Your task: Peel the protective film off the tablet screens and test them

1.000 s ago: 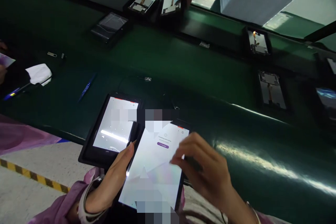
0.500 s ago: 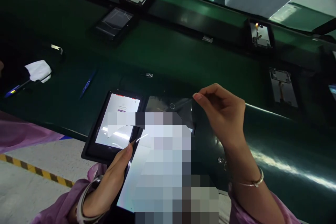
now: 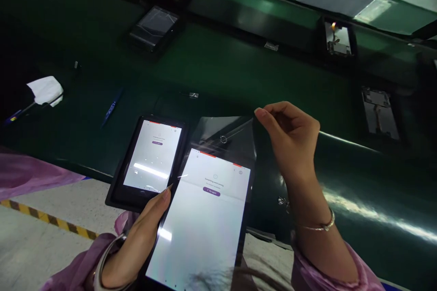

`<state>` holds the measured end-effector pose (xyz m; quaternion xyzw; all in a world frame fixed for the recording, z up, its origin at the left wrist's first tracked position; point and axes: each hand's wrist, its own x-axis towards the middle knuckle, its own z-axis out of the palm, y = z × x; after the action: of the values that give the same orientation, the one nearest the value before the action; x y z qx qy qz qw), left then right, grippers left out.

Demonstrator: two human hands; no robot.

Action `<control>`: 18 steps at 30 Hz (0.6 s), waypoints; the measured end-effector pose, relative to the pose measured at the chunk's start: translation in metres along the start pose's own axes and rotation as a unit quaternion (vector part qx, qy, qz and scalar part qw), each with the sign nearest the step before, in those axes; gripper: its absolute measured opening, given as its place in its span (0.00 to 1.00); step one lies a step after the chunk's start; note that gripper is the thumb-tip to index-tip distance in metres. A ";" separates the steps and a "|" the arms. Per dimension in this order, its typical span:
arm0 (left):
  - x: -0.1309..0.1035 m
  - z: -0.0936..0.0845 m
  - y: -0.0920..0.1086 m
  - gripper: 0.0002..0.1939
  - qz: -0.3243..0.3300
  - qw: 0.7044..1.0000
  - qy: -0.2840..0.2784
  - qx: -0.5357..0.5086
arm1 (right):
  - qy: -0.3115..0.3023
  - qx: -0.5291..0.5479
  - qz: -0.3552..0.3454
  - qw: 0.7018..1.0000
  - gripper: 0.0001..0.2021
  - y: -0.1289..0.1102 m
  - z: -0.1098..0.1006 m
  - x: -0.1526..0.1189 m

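Two hands: left hand (image 3: 136,241) grips tablet (image 3: 201,223) edge, right hand (image 3: 290,138) pinches film (image 3: 228,134).

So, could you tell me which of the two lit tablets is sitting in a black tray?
The smaller-looking tablet by the left hand sits in the black tray; the other tablet is held by that hand.

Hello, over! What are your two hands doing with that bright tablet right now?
Left hand grips lit tablet by its edge. Right hand pinches clear film, lifted off the top. Second tablet beside, nothing blocking.
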<state>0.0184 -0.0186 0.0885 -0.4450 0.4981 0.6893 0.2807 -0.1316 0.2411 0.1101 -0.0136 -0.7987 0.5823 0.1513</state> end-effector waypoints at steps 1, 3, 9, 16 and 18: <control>-0.002 0.003 0.003 0.29 0.003 1.000 -0.018 0.011 | 0.002 0.000 0.003 1.000 0.06 0.001 0.001 0.000; -0.007 0.010 0.010 0.28 0.009 0.999 -0.032 0.028 | 0.006 -0.002 0.008 1.000 0.06 0.003 0.002 -0.001; -0.018 0.024 0.027 0.35 -0.028 0.998 -0.027 0.041 | 0.010 0.006 0.024 1.000 0.05 0.006 0.004 -0.003; -0.010 0.022 0.023 0.30 -0.028 0.997 -0.035 0.058 | 0.012 0.016 0.036 0.999 0.06 0.006 0.004 -0.004; -0.007 0.021 0.022 0.32 -0.024 0.998 -0.030 0.058 | 0.014 0.014 0.039 0.999 0.06 0.007 0.005 -0.004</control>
<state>-0.0036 -0.0065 0.1070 -0.4190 0.5178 0.6652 0.3373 -0.1303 0.2378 0.1017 -0.0505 -0.7872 0.5985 0.1397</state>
